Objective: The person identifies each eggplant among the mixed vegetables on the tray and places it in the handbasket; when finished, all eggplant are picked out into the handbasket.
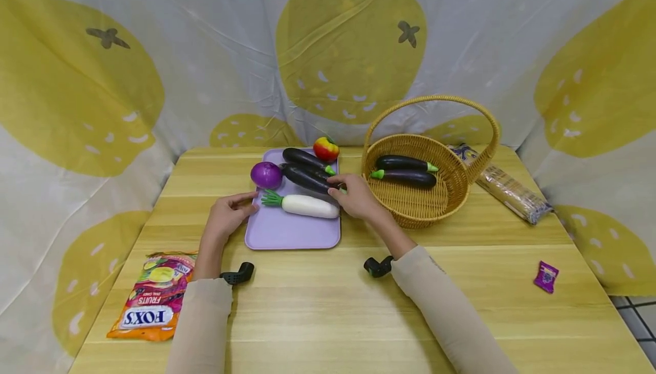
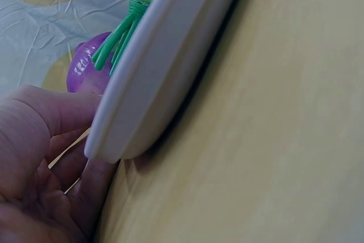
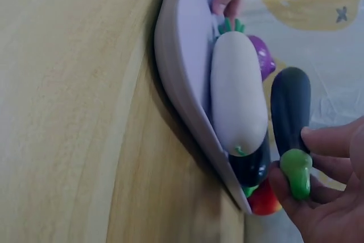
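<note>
- The right grip (image 1: 355, 196) is a bare hand. Its thumb and fingers are close together and pinch one dark purple eggplant (image 1: 306, 179) near its green end.
- That eggplant is up over the tray (image 1: 292, 237). It leans, and the right wrist view shows a gap between it and the white radish (image 1: 310, 206).
- The left grip (image 1: 229, 214) is a bare hand too. Its thumb and fingers hold the tray's left edge, with just a little space between them.
- The tray is light purple and sits on the wooden table (image 1: 318, 305).
- The white radish lies across the tray, with its green leaves near the left grip.
- A second eggplant (image 1: 301, 156) lies on the back part of the tray.
- A shiny purple onion (image 1: 266, 175) is at the tray's left edge.
- A red and yellow fruit (image 1: 326, 149) is at the tray's back right corner.
- To the right of the tray is a brown basket (image 1: 417, 206) with a tall handle. Two more eggplants (image 1: 410, 178) lie side by side in it.
- A long shiny pack (image 1: 512, 194) lies beside the basket, on its right.
- A bright candy bag (image 1: 156, 297) is near the left arm.
- One small purple sweet (image 1: 546, 276) is far over on the right.
</note>
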`<state>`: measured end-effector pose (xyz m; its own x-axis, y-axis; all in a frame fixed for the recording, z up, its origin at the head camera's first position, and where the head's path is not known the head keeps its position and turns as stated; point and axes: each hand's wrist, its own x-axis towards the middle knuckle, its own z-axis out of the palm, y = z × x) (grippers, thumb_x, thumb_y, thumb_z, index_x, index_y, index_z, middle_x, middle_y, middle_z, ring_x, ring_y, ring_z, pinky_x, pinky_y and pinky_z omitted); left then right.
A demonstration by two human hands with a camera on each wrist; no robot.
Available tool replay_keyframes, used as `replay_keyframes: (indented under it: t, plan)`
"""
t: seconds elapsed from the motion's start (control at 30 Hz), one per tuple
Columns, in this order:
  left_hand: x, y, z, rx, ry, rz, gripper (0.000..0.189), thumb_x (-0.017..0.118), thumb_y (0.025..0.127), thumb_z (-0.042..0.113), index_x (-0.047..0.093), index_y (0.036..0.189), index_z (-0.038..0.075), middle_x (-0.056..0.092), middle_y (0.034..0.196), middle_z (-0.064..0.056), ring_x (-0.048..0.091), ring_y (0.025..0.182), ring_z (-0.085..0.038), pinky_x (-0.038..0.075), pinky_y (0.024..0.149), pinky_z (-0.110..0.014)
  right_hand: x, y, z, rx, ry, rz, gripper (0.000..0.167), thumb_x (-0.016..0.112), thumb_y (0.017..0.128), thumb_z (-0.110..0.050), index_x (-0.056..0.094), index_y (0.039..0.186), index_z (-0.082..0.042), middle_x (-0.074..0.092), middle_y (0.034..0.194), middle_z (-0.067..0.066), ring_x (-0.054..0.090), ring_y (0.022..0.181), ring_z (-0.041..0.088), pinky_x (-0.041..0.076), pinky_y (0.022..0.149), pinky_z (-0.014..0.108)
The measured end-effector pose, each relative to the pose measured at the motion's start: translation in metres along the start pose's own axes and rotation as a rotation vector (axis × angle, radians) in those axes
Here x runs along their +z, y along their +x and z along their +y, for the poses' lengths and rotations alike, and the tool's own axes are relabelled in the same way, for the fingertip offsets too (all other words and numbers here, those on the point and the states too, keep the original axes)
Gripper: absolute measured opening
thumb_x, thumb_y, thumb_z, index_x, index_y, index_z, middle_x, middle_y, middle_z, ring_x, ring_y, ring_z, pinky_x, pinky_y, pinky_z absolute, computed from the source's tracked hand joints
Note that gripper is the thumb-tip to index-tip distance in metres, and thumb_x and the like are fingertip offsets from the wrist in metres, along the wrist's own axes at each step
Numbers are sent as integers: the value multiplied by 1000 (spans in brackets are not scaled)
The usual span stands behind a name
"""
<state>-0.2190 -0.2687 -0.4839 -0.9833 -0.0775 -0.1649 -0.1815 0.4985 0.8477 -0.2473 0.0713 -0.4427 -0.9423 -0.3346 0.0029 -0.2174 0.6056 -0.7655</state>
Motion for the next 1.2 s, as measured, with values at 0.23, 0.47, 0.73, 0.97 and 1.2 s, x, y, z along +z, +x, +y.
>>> replay_keyframes:
  t: [0.23, 0.47, 0.73, 0.97, 1.2]
  plan:
    - [2, 1, -1, 6, 8, -3, 42, 73, 96, 24, 69, 137, 18, 71, 122, -17, 61, 83, -6, 54, 70, -19, -12, -14, -4, -5, -2, -3, 34, 64, 103, -23, 69, 134, -11, 67, 138, 6, 57, 133, 24, 45, 113, 44]
    - [2, 2, 0, 15, -3, -17, 42, 73, 96, 23, 68, 137, 17, 71, 124, -18, 62, 83, -5, 55, 71, -19, -30, -31, -7, -63, 30, 35, 33, 66, 101, -17, 71, 132, -9, 69, 136, 8, 60, 130, 25, 47, 110, 44]
    - [1, 2, -2, -20, 7, 2, 42, 74, 95, 26, 69, 137, 20, 70, 128, -14, 61, 85, -6, 54, 71, -18, -58, -51, 3, -95, 3, 82, 32, 68, 100, -18, 71, 132, -12, 72, 129, 7, 64, 115, 24, 51, 96, 43]
    - [0, 1, -3, 0, 16, 5, 42, 75, 95, 25, 69, 136, 18, 73, 107, -9, 60, 80, -5, 53, 69, -19, -84, -68, 19, -90, -48, 112, 34, 68, 101, -20, 69, 135, -16, 68, 136, 7, 67, 98, 31, 50, 82, 41]
    - [1, 0, -3, 17, 11, 12, 41, 75, 95, 26, 70, 135, 19, 72, 101, -6, 60, 78, -6, 53, 67, -19, -111, -82, 34, -20, -55, 132, 36, 67, 101, -19, 67, 137, -18, 66, 138, 8, 62, 109, 25, 44, 82, 40]
